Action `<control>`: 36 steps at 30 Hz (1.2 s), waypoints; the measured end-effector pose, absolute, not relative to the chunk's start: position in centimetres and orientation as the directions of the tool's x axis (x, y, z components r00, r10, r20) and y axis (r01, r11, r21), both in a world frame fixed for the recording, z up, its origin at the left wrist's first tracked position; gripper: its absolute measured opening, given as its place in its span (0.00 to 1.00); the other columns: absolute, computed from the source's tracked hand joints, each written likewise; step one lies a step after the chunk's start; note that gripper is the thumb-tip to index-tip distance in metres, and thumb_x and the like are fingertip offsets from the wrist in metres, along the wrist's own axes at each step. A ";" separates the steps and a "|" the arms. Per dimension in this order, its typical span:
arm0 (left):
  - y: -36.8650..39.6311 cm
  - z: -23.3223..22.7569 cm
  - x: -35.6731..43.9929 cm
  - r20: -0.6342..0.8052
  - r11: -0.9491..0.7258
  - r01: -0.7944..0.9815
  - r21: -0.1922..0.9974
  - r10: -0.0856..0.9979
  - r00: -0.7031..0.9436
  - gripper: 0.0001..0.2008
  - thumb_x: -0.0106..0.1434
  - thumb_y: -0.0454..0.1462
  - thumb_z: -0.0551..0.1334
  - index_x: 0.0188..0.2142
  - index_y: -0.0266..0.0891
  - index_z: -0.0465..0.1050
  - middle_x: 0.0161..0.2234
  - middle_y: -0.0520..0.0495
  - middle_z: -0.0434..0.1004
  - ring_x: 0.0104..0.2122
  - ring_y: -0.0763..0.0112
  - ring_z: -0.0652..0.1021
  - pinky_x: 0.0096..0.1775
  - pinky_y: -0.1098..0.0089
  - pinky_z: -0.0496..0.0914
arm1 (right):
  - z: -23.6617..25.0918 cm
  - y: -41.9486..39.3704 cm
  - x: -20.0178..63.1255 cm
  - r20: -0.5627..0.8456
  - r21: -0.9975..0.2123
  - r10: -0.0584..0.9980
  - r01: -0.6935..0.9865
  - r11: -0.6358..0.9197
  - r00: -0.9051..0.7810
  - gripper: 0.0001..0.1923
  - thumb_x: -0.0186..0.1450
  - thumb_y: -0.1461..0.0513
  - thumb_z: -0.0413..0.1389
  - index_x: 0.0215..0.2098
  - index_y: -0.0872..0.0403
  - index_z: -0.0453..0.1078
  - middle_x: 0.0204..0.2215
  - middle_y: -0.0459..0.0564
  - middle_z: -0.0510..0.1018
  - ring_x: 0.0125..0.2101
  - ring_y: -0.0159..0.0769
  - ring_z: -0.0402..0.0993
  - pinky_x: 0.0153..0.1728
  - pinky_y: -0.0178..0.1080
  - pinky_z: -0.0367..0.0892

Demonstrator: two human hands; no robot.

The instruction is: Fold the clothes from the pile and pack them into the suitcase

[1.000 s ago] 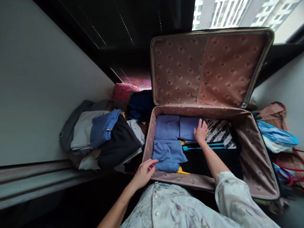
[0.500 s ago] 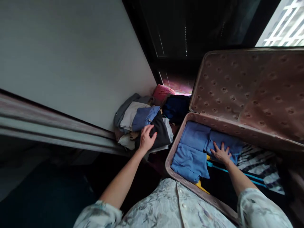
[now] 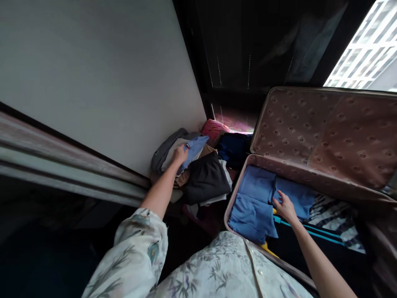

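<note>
My left hand (image 3: 180, 155) is closed on the edge of a folded blue garment (image 3: 196, 148) that lies on the clothes pile, its near side lifted a little. Just right of it on the pile is a folded black garment (image 3: 207, 178), with white cloth underneath. My right hand (image 3: 284, 207) is over the open suitcase (image 3: 228, 215), thumb and fingers apart, at the near edge of a flat blue folded garment (image 3: 294, 194). Further folded blue clothes (image 3: 254, 217) fill the suitcase's left end. Whether the right fingertips press on the cloth is hard to see.
The suitcase lid (image 3: 335, 132) stands raised at the back, below a dark window. A black-and-white striped cloth (image 3: 333, 217) and dark clothing with bright blue stripes (image 3: 324, 236) lie at the suitcase's right. A pale wall panel (image 3: 108, 74) borders the pile on the left.
My left hand has moved up and left from beside the black garment and grasped the blue one, shifting it. My right hand has drawn slightly back toward me, no longer spread flat on the cloth.
</note>
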State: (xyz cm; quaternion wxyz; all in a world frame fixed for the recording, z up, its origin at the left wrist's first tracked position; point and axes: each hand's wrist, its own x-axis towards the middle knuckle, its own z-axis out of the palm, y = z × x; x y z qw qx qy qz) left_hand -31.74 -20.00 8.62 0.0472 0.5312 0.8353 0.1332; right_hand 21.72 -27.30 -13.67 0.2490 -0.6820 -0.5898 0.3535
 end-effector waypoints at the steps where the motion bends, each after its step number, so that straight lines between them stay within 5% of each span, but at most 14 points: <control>1: -20.0 10.2 -32.2 0.117 0.392 0.876 0.282 0.892 -0.437 0.17 0.72 0.37 0.55 0.55 0.31 0.74 0.47 0.29 0.81 0.47 0.52 0.81 0.48 0.61 0.71 | -12.1 -27.7 20.7 -0.219 -0.809 0.975 0.552 -0.204 0.039 0.37 0.58 0.46 0.56 0.60 0.57 0.69 0.52 0.64 0.77 0.50 0.53 0.77 0.53 0.53 0.71; 5: -22.7 15.9 -31.2 0.388 0.206 0.923 0.326 0.861 -0.329 0.17 0.72 0.40 0.56 0.54 0.34 0.74 0.46 0.35 0.81 0.45 0.56 0.80 0.48 0.62 0.71 | -4.7 -29.6 15.9 -0.367 -0.928 0.910 0.138 -0.345 -0.195 0.44 0.57 0.40 0.63 0.64 0.54 0.65 0.56 0.64 0.76 0.50 0.50 0.78 0.51 0.50 0.73; 10: -30.6 15.0 -19.4 0.479 -0.281 0.931 0.235 0.866 0.141 0.16 0.72 0.40 0.55 0.55 0.36 0.72 0.47 0.38 0.78 0.49 0.57 0.78 0.50 0.62 0.72 | 2.6 -30.7 8.8 -0.303 -0.796 0.829 -0.353 -0.492 -0.471 0.51 0.52 0.35 0.65 0.67 0.42 0.61 0.60 0.59 0.74 0.53 0.50 0.77 0.51 0.52 0.72; 13: -34.8 10.4 -11.0 0.248 -0.558 0.799 0.225 0.826 0.506 0.20 0.68 0.44 0.62 0.54 0.34 0.73 0.50 0.35 0.77 0.50 0.53 0.77 0.51 0.57 0.73 | 3.2 -29.8 6.1 -0.463 -0.697 0.809 -0.415 -0.585 -0.363 0.34 0.53 0.39 0.66 0.50 0.49 0.75 0.41 0.52 0.83 0.40 0.44 0.81 0.38 0.42 0.76; 16: -36.4 5.8 -8.0 0.163 -0.604 0.643 0.470 0.776 0.610 0.29 0.62 0.52 0.68 0.54 0.34 0.74 0.53 0.32 0.75 0.53 0.49 0.76 0.54 0.53 0.72 | 2.0 -29.6 6.3 -0.638 -0.678 0.756 -0.358 -0.642 -0.146 0.15 0.47 0.58 0.71 0.29 0.54 0.73 0.21 0.45 0.78 0.23 0.34 0.75 0.24 0.34 0.71; 18: -36.0 3.4 -9.3 0.210 -0.501 0.492 0.712 0.820 0.532 0.27 0.64 0.54 0.66 0.52 0.38 0.76 0.52 0.36 0.77 0.53 0.54 0.77 0.56 0.56 0.71 | 1.3 -30.6 7.8 -0.694 -0.654 0.714 -0.332 -0.680 -0.095 0.13 0.44 0.63 0.68 0.26 0.54 0.71 0.18 0.45 0.76 0.18 0.33 0.71 0.20 0.35 0.69; 20: -34.8 1.5 -12.0 0.167 -0.256 0.380 0.889 0.953 0.252 0.25 0.67 0.55 0.62 0.51 0.39 0.77 0.51 0.37 0.78 0.54 0.56 0.77 0.57 0.56 0.70 | 1.3 -32.0 9.8 -0.701 -0.642 0.703 -0.324 -0.695 -0.121 0.14 0.44 0.63 0.67 0.29 0.54 0.73 0.20 0.48 0.79 0.19 0.37 0.74 0.21 0.37 0.72; 23: -32.8 -0.5 -14.7 -0.161 0.169 0.122 0.978 0.985 -0.068 0.29 0.64 0.56 0.65 0.54 0.37 0.76 0.53 0.34 0.78 0.56 0.53 0.76 0.59 0.52 0.69 | 2.4 -34.0 12.3 -0.669 -0.654 0.721 -0.318 -0.687 -0.180 0.18 0.42 0.62 0.68 0.32 0.54 0.75 0.24 0.52 0.82 0.25 0.44 0.80 0.26 0.41 0.77; 28: -31.1 -1.3 -11.7 -0.488 0.625 -0.268 0.733 0.758 0.432 0.27 0.57 0.46 0.74 0.52 0.36 0.76 0.49 0.38 0.82 0.48 0.57 0.81 0.52 0.57 0.76 | 5.0 -34.8 15.3 -0.548 -0.750 0.819 -0.335 -0.570 -0.167 0.25 0.37 0.62 0.70 0.36 0.55 0.77 0.32 0.54 0.85 0.33 0.50 0.83 0.34 0.43 0.80; 31: -30.2 -1.2 -8.0 -0.549 0.753 -0.250 0.609 0.628 0.552 0.21 0.53 0.35 0.74 0.46 0.34 0.78 0.39 0.41 0.85 0.36 0.62 0.83 0.43 0.61 0.79 | 5.5 -34.6 18.8 -0.526 -0.803 0.847 -0.282 -0.525 -0.079 0.30 0.39 0.62 0.71 0.42 0.56 0.77 0.35 0.55 0.85 0.34 0.48 0.83 0.36 0.43 0.80; 36: -30.2 -2.9 -1.7 -0.548 0.759 -0.136 0.637 0.569 0.612 0.18 0.48 0.27 0.67 0.41 0.33 0.76 0.32 0.44 0.83 0.28 0.68 0.81 0.37 0.66 0.79 | 3.2 -36.8 27.0 -0.535 -0.844 0.831 -0.124 -0.521 0.153 0.33 0.43 0.62 0.72 0.48 0.55 0.75 0.38 0.55 0.85 0.37 0.45 0.82 0.37 0.42 0.78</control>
